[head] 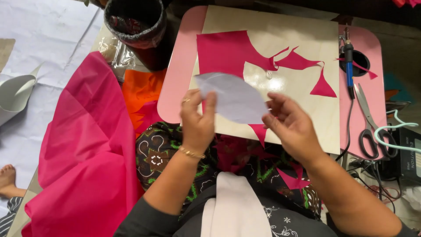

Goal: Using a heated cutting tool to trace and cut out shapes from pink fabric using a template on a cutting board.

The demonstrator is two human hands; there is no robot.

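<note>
while both hands pinch it, white leaf-shaped paper (234, 97) spans between: left hand (197, 119) closed on near edge, right hand (291, 123) fingertips on tip; pink fabric (228, 52) just beyond.

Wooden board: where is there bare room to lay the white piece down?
The board is bare along its top edge above the pink fabric, and lower right below the pink triangle. The right strip is crowded: blue tool, scissors.
</note>
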